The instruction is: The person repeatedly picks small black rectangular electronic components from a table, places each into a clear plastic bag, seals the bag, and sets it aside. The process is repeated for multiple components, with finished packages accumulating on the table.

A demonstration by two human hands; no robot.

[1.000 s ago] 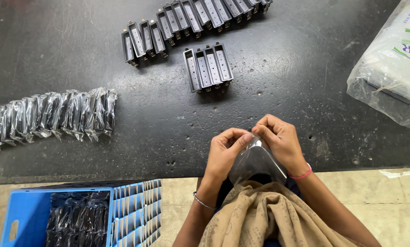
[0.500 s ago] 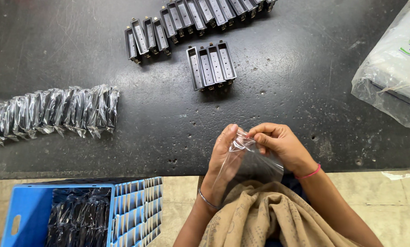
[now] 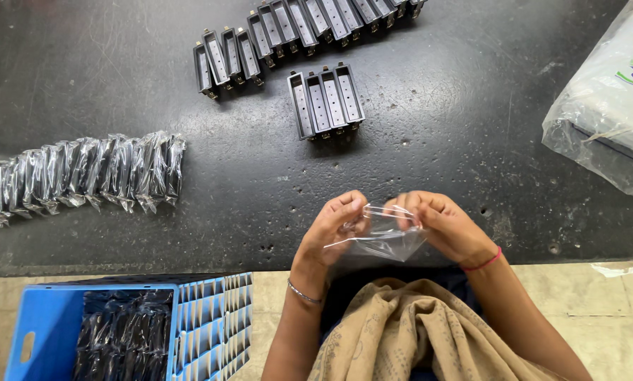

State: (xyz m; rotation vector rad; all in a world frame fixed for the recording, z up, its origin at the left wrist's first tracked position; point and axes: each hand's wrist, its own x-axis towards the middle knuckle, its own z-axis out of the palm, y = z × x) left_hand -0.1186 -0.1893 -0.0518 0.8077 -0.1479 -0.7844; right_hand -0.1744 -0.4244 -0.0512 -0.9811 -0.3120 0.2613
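A small clear plastic bag [image 3: 381, 236] is held between both hands at the near edge of the dark table [image 3: 104, 92]. My left hand [image 3: 336, 229] pinches its left top corner and my right hand [image 3: 445, 227] pinches the right one, so the mouth is stretched apart. The bag looks empty. Beyond my hands, a short cluster of black rectangular plastic parts [image 3: 327, 100] lies on the table, apart from both hands.
A long row of the same black parts [image 3: 288, 32] runs along the far side. Bagged parts [image 3: 76, 176] lie in a row at the left. A large plastic-wrapped package [image 3: 609, 106] sits at the right. A blue crate [image 3: 41, 331] with bagged parts stands below the table's edge.
The hands have lowered and spread slightly apart, pulling the bag's mouth wider; earlier they were close together at its top. The view shifted a little.
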